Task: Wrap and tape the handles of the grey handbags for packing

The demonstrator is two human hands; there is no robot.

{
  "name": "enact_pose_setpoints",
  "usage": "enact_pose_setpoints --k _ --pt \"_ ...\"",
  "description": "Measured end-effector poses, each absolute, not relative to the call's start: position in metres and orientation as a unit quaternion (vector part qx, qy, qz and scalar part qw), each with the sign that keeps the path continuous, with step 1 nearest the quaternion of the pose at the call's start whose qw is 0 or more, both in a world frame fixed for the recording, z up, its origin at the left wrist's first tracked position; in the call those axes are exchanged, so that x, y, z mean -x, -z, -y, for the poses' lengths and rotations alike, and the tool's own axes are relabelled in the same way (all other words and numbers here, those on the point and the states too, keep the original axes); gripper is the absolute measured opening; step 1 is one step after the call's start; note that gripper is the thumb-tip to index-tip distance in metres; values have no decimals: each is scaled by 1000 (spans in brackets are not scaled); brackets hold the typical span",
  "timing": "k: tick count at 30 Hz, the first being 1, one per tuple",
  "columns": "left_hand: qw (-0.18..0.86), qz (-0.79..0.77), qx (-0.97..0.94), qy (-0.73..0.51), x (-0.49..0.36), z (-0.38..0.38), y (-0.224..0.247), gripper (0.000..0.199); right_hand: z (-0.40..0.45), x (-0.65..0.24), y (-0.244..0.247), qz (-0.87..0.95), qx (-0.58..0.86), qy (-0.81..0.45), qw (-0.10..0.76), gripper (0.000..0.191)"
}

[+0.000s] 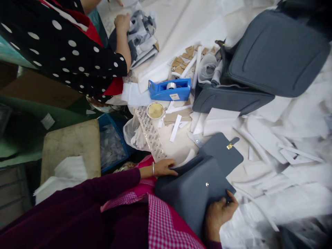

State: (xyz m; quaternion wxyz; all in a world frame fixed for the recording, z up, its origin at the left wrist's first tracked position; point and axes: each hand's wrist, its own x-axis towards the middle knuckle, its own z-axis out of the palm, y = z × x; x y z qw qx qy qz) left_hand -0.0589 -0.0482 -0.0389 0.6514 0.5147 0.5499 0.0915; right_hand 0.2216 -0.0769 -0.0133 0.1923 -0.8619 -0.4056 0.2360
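Note:
A slate-grey handbag (192,186) lies tilted against my apron at the table edge. Its flap (220,152) is folded back, showing a strap tab with a gold-coloured clasp (229,146). My left hand (166,167), with a bracelet at the wrist, grips the bag's side near the opening; some fingertips are hidden. At the opposite side my right hand (220,211) holds the bag's edge, thumb and fingers around the corner. A curved white strip (185,159) sits by the opening, close to my left hand.
A blue tape dispenser (169,90), a round tin (155,110) and paper strips lie ahead. More grey bags (277,52) stand at the right among white packing sheets (269,138). Another person's hand (122,23) rests on grey wrapped pieces. A blue crate (111,145) stands below table level.

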Motion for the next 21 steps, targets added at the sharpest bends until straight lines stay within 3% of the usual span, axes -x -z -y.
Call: enact_pose_setpoints --k 8,12,15,19,21 --pt "662 -527 -510 -155 59 62 45 42 47 -209 -9 578 794 -133 132 45" --pt "635 -535 -531 -168 56 63 41 34 -2 -184 -44 600 739 -265 156 45" --pt "628 -536 -539 -170 56 63 39 32 -45 -169 -61 615 698 -362 55 48" --pt "617 -537 -549 -167 56 66 41 35 -92 -162 -64 638 651 -385 -144 59" --pt "608 -538 -560 -165 56 69 42 38 -107 -163 -62 616 598 -470 -205 57"
